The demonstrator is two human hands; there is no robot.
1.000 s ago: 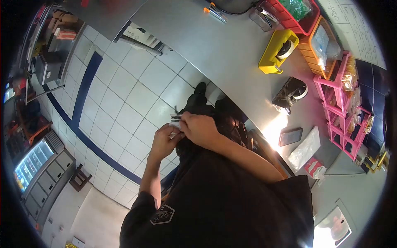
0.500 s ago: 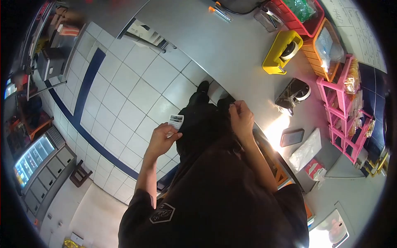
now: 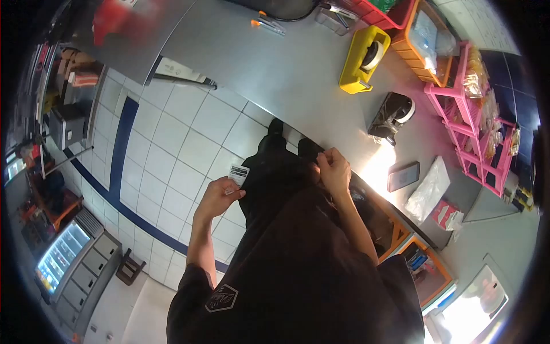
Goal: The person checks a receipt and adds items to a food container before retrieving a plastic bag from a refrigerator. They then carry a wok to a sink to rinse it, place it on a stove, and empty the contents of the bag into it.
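My left hand pinches a small white label with dark print, held over the tiled floor just left of my dark trousers. My right hand is closed, thumb against bent fingers, beside the edge of the grey counter; whatever it may hold is too small or hidden. On the counter, a black tape dispenser with a white roll stands beyond that hand. A dark phone-like device lies to its right.
Farther along the counter are a yellow tape dispenser, an orange basket, a red basket and orange-tipped cutters. A pink rack stands against the wall. A white plastic packet lies near the device.
The view has shifted, so the counter items sit farther left and mostly higher. My left hand still holds the label; my right hand keeps its closed pose. A blurred red shape now shows at the top left.
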